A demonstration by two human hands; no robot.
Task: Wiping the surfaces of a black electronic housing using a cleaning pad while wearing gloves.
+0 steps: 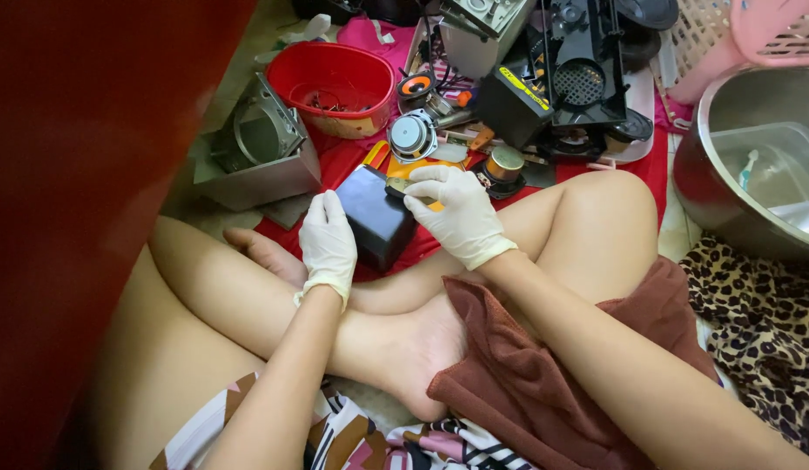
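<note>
Seated cross-legged on the floor; a brown towel [543,374] lies over my right thigh, a patterned cloth under me.

Left hand [328,245], white glove, is cupped against the left face of the black box [375,219], fingers curled on its edge, steadying it. Right hand [461,213], also gloved, is closed on the box's far top corner, fingertips pinching a small yellowish part [402,186] there. I cannot tell whether that part is fixed to the box or loose; the fingers cover it.

The box sits on the red cloth [343,161] just ahead of my shins, tilted, one corner toward me. Smooth, glossy, hard-sided, probably moulded plastic. Judgement: stiff and fairly light if hollow, slick under latex, so grip by opposite edges and corners, not the flat faces.

Just beyond: orange tool handles [377,155] partly under the box, a brass-topped cylinder [504,165], a silver speaker cone [412,136] and a smaller orange-ringed one [416,86]. The cones look thin and easily dented.

Left: open grey metal housing [261,148], sharp sheet edges. Behind it a red plastic tub [339,87] with small bits and wire inside.

Far: black plastic chassis [578,74] with grille. Right: steel basin [744,157], a clear tray inside; pink basket [774,30] at the corner.
</note>
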